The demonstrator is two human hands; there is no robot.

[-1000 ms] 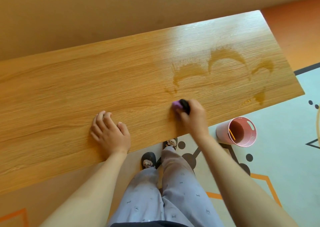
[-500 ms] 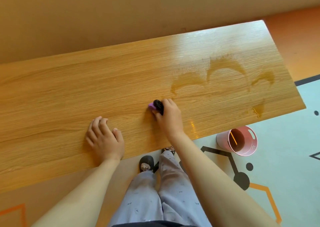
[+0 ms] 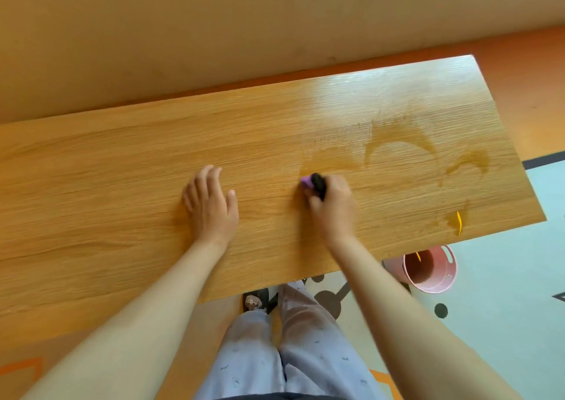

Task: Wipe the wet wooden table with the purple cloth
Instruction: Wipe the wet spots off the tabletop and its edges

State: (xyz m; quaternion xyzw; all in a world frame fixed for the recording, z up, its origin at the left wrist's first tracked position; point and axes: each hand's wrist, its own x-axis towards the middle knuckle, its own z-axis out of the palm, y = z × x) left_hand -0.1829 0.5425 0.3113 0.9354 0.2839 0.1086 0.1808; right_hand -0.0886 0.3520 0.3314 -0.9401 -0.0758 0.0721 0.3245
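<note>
A long wooden table [image 3: 107,185] runs across the view, with wet arc-shaped streaks [image 3: 397,136] on its right half and a small puddle [image 3: 455,219] near the right front corner. My right hand [image 3: 331,207] presses a bunched purple cloth [image 3: 306,182] with a dark part onto the table at the left end of the wet patch. Most of the cloth is hidden under the fingers. My left hand [image 3: 211,204] lies flat on the dry wood to the left, fingers apart, holding nothing.
A pink bucket [image 3: 440,280] stands on the floor under the table's right front edge. A beige wall [image 3: 214,32] runs behind the table. My legs and slippers [image 3: 255,300] are below the front edge, on a patterned mat.
My right hand has slid the cloth away from the front edge, up to the left end of the wet streak. My left hand now rests further in from that edge.
</note>
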